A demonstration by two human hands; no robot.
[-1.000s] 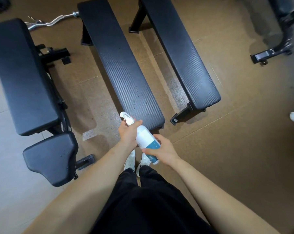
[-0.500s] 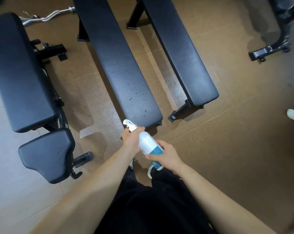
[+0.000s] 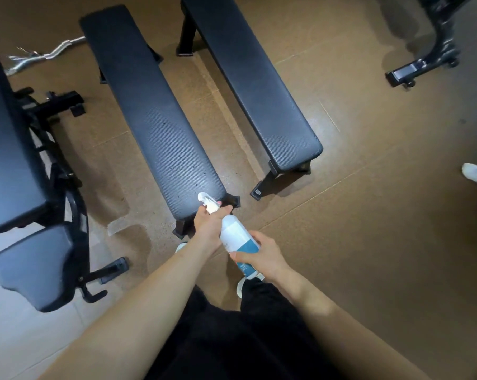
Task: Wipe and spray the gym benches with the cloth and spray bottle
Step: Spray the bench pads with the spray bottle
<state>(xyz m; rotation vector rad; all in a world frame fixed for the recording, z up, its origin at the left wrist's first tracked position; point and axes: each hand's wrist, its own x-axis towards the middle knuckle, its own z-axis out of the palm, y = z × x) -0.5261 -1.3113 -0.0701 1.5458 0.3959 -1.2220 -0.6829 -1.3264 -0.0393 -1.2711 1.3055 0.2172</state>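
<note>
spraying the near end of the middle bench

closest to the camera were the person's black trousers (image 3: 231, 338) and two bare arms reaching forward. the right hand (image 3: 262, 256) was wrapped around the lower, blue part of the spray bottle (image 3: 236, 237). the left hand (image 3: 208, 224) was curled around the bottle's neck, right by the white spray head (image 3: 208, 202). so both hands were gripping the bottle, and it was up in the air, not resting on anything. its white head pointed at the near end of the middle bench (image 3: 155, 119) and hung just over that end.

the pad there had small dark dots on it, which looked like drops of spray. the step looked like spraying, with the wiping not yet begun. no cloth could be seen anywhere.

for the next move, one hand would need to let go and find the cloth, or the bottle would need to move up the long pad to wet the far part.

to the right was another flat bench (image 3: 259, 86), apart from the middle one. to the left was a wider bench (image 3: 9, 149) with a small seat pad (image 3: 37, 267). far back, a bent metal bar (image 3: 48, 54) lay on the brown floor (image 3: 369, 215).
</note>
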